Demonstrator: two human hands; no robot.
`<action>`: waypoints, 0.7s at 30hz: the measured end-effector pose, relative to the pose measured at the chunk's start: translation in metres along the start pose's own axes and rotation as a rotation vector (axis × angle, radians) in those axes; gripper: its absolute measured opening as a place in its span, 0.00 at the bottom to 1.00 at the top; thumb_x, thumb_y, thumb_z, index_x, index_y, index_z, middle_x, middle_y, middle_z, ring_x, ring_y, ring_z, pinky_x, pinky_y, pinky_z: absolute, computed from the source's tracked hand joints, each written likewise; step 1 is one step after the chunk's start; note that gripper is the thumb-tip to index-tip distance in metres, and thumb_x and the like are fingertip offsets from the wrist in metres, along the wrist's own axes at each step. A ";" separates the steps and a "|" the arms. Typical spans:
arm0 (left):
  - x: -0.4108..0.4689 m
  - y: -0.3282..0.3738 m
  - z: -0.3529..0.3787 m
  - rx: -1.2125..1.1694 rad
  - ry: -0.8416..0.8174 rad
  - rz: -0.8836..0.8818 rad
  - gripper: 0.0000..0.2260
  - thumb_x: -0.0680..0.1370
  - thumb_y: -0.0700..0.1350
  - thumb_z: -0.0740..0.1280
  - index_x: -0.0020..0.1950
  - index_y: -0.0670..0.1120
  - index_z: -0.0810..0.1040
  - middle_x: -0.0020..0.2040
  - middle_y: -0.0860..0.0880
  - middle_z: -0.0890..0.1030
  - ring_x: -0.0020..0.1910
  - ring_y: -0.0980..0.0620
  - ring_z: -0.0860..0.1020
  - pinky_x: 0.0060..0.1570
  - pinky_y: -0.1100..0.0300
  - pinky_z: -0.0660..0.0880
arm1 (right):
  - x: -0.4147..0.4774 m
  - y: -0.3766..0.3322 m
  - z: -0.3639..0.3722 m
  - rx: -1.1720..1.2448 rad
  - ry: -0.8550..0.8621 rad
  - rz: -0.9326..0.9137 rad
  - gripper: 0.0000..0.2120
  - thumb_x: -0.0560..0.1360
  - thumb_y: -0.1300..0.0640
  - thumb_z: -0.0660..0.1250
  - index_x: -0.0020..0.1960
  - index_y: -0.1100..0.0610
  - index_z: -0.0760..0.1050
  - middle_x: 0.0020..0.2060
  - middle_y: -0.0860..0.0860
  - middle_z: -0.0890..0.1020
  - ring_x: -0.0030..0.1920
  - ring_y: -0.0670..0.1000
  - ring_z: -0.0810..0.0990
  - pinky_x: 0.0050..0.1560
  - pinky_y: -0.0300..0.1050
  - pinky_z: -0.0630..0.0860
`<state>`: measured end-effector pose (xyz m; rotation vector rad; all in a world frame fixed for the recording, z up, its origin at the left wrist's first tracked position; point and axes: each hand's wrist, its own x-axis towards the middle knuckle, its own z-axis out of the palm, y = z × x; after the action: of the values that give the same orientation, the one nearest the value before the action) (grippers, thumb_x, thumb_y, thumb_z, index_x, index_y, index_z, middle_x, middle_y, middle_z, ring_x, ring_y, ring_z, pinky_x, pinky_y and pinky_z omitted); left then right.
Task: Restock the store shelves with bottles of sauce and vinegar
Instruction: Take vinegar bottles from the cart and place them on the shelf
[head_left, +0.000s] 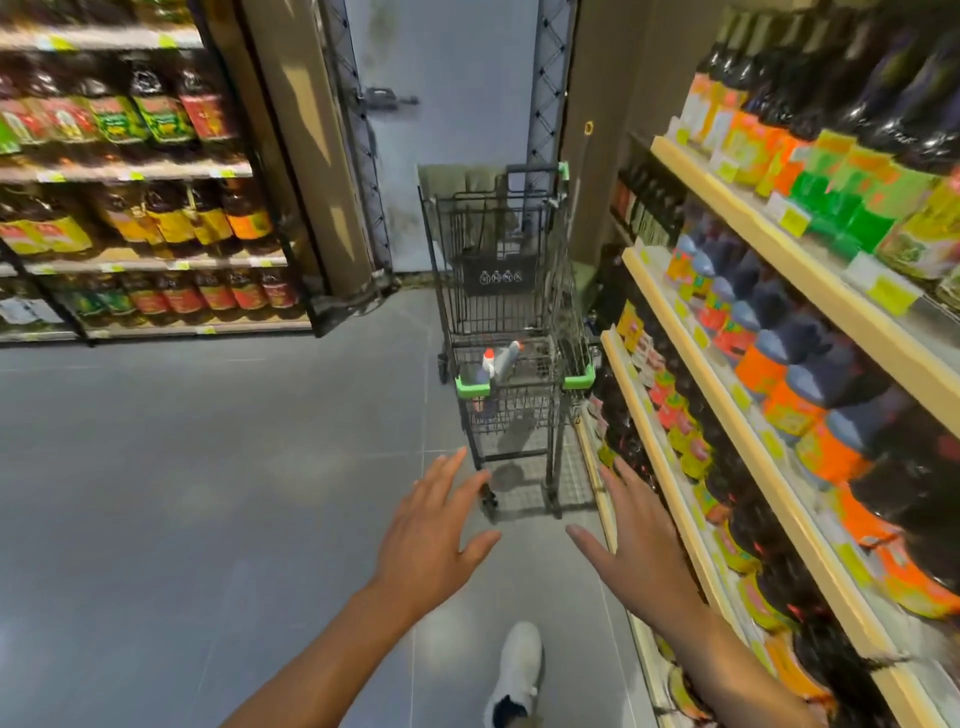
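A black wire shopping cart (563, 291) with green corner guards stands in the aisle ahead of me. Two bottles (497, 362) with red-and-white caps lie near its front left corner. My left hand (434, 535) and my right hand (641, 548) reach forward below the cart, fingers spread, both holding nothing and apart from the cart. The shelves on the right (727, 374) are packed with dark sauce bottles (810, 374) bearing orange, green and yellow labels.
More shelves of dark bottles (156, 208) stand at the far left across the grey tiled floor (208, 493). A grey door (447, 130) and a brown pillar (311, 156) close the aisle behind the cart. My white shoe (517, 675) is at the bottom.
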<state>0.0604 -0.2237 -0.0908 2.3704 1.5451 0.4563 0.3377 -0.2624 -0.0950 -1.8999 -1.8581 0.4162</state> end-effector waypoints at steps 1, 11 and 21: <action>0.022 -0.009 0.002 0.008 -0.010 -0.002 0.33 0.79 0.68 0.57 0.82 0.57 0.61 0.85 0.52 0.50 0.84 0.47 0.53 0.78 0.44 0.62 | 0.023 0.007 0.006 0.012 -0.010 0.008 0.41 0.77 0.31 0.61 0.82 0.49 0.54 0.82 0.46 0.53 0.82 0.49 0.51 0.80 0.57 0.57; 0.212 -0.079 0.003 0.044 -0.095 -0.099 0.32 0.81 0.65 0.62 0.83 0.58 0.57 0.85 0.53 0.50 0.84 0.49 0.50 0.79 0.51 0.56 | 0.251 0.038 0.025 0.074 -0.150 0.070 0.38 0.79 0.35 0.63 0.83 0.46 0.51 0.82 0.44 0.51 0.81 0.48 0.50 0.79 0.54 0.56; 0.375 -0.168 0.023 0.011 -0.204 -0.096 0.30 0.81 0.64 0.61 0.81 0.60 0.58 0.84 0.55 0.54 0.83 0.51 0.54 0.79 0.52 0.58 | 0.407 0.035 0.079 0.129 -0.267 0.121 0.35 0.81 0.39 0.64 0.82 0.49 0.56 0.81 0.46 0.57 0.80 0.48 0.55 0.79 0.50 0.57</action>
<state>0.0726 0.1849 -0.1360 2.2584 1.5614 0.1788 0.3469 0.1511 -0.1425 -1.9512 -1.8311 0.8453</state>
